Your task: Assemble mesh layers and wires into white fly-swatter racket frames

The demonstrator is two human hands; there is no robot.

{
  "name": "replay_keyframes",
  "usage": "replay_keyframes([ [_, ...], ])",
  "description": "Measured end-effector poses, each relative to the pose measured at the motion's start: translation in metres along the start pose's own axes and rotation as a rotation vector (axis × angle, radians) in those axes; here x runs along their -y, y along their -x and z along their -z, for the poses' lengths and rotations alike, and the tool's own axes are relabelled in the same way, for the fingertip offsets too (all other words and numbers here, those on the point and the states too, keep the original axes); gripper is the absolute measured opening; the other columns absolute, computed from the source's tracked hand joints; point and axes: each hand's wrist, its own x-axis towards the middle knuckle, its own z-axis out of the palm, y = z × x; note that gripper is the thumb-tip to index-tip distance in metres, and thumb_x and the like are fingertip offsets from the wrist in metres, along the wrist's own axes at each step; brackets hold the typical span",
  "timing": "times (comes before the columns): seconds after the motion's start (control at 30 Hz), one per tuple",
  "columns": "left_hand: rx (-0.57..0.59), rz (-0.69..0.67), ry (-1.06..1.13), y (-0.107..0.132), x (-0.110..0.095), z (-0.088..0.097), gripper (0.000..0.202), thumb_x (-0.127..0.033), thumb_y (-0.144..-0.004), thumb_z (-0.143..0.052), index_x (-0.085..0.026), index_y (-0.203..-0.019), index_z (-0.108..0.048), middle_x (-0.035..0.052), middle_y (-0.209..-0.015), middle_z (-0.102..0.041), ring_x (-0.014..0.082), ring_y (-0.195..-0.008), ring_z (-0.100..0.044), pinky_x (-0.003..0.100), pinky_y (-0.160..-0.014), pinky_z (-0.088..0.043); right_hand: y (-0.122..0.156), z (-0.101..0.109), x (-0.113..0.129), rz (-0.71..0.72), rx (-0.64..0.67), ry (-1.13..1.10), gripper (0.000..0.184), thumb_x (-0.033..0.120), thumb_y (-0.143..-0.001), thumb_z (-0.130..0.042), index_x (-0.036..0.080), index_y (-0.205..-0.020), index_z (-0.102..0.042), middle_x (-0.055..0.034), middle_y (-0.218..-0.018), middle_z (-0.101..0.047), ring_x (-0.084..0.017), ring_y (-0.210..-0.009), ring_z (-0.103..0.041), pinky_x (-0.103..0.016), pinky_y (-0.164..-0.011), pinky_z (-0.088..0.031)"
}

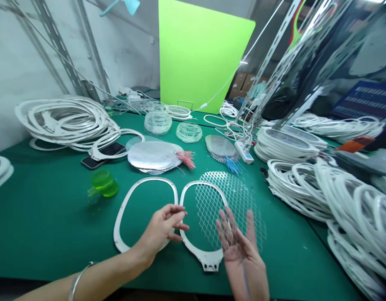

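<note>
Two white plastic racket frames lie side by side on the green table mat (55, 209), the left frame (124, 213) empty and the right frame (199, 259) partly covered. A diamond-pattern metal mesh sheet (227, 200) lies over the right frame and extends past its right side. My left hand (161, 230) hovers between the frames, fingers loosely curled and holding nothing. My right hand (238, 240) is raised in front of the mesh, blurred, with its fingers spread. It does not seem to grip the mesh.
Stacks of white frames (293, 188) fill the right side, and another pile (64, 121) stands at the left. Mesh stacks with coloured wires (155, 156), a phone (105, 154), a green cup (103, 183) and a power strip (243, 152) stand beyond the hands.
</note>
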Motion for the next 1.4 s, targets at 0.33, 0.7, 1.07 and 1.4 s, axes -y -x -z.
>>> replay_keyframes([
  [0.33, -0.147, -0.474, -0.869, -0.056, -0.039, 0.031, 0.028, -0.044, -0.085, -0.052, -0.023, -0.093, -0.069, 0.0037, -0.100, -0.069, 0.0227, -0.089, -0.062, 0.032, -0.074, -0.047, 0.006, -0.006, 0.014, 0.589, 0.421, 1.358, 0.058, 0.013, -0.089, -0.032, 0.044, -0.135, -0.048, 0.0117, -0.151, -0.033, -0.028, -0.143, -0.022, -0.057, -0.115, -0.019],
  [0.7, -0.106, -0.510, -0.918, -0.071, -0.042, 0.026, 0.029, -0.040, -0.089, -0.046, -0.024, -0.097, -0.070, 0.0019, -0.100, -0.070, 0.0216, -0.089, -0.063, 0.031, -0.070, -0.048, -0.012, -0.010, 0.005, -0.147, -0.073, -0.033, 0.064, 0.042, -0.083, -0.066, 0.035, -0.142, -0.040, -0.0045, -0.134, -0.058, -0.023, -0.120, -0.057, -0.042, -0.103, -0.045],
  [1.07, -0.022, -0.574, -1.312, -0.118, -0.023, 0.027, 0.040, -0.030, -0.095, -0.043, -0.022, -0.131, -0.058, 0.0023, -0.144, -0.048, 0.0291, -0.140, -0.031, 0.049, -0.116, -0.022, -0.007, 0.004, -0.048, -0.360, -0.143, -0.225, 0.091, 0.037, -0.069, -0.081, 0.029, -0.145, -0.031, -0.0065, -0.124, -0.066, -0.025, -0.113, -0.062, -0.038, -0.096, -0.052],
  [1.4, -0.021, -0.627, -1.296, -0.124, -0.013, 0.026, 0.035, -0.032, -0.094, -0.044, -0.025, -0.122, -0.065, 0.0032, -0.138, -0.054, 0.0275, -0.136, -0.039, 0.051, -0.115, -0.024, -0.007, 0.001, -0.052, -0.314, -0.128, -0.072, 0.076, 0.037, -0.082, -0.069, 0.023, -0.146, -0.031, -0.0079, -0.122, -0.066, -0.024, -0.112, -0.062, -0.041, -0.098, -0.051],
])
